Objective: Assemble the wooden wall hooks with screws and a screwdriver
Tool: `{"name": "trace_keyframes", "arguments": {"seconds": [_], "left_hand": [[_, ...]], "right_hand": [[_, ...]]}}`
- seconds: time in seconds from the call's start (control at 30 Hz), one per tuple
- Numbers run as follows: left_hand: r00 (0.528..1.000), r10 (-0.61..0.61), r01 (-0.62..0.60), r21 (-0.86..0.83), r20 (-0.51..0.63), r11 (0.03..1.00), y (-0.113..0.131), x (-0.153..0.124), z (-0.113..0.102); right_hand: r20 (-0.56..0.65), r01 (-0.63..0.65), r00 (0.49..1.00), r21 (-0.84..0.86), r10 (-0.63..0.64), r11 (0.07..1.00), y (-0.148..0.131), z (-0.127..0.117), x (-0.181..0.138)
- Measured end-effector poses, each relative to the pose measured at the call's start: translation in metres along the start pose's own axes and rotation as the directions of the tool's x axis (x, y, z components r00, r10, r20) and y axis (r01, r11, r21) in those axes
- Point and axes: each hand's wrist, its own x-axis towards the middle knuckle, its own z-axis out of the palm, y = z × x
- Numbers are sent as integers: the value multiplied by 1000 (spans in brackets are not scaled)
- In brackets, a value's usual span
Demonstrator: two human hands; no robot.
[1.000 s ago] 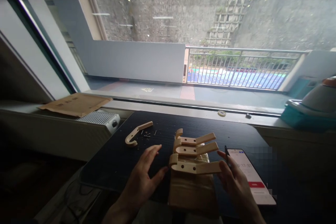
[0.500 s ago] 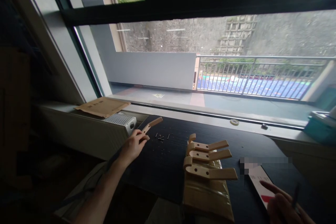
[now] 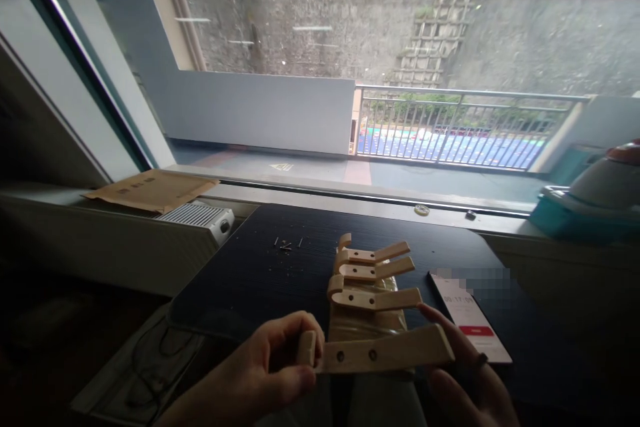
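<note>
Pale wooden J-shaped hook (image 3: 380, 352) pinched at its curled end by closed left hand (image 3: 260, 377) fingers, its straight end resting against open right hand (image 3: 463, 380) fingertips

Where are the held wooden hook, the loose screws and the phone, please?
wooden hook (image 3: 385, 352), head view, middle of its flat shank by the two holes.
screws (image 3: 286, 244), head view, centre of the cluster.
phone (image 3: 470, 317), head view, lit screen.

A pale wooden hook (image 3: 383, 353) lies level across the near middle, lifted above the dark bench, curled end to the left, long arm reaching right, with two small screw holes showing in its flat face
</note>
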Motion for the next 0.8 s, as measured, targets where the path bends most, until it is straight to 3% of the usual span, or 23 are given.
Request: {"name": "trace_keyframes", "arguments": {"seconds": [0.1, 0.2, 0.33, 0.53, 0.67, 0.8], "left_hand": [[998, -59, 60, 60, -24, 996, -4, 12, 8], [998, -58, 62, 150, -27, 987, -3, 22, 12], [986, 122, -83, 300, -113, 950, -9, 32, 13], [954, 238, -150, 397, -184, 906, -31, 36, 7], [900, 398, -248, 544, -175, 801, -41, 37, 2], [871, 463, -273, 624, -162, 732, -48, 38, 0]], "right_hand": [[-17, -27, 999, 42, 27, 999, 6, -5, 0], [-89, -54, 995, -58, 48, 997, 8, -6, 6], [-133, -74, 990, -183, 50, 980, 10, -1, 16], [-108, -64, 994, -287, 34, 956, 14, 5, 26], [-133, -111, 988, -310, 72, 944, 13, 9, 32], [-142, -135, 986, -324, 93, 936, 13, 12, 34]]}}
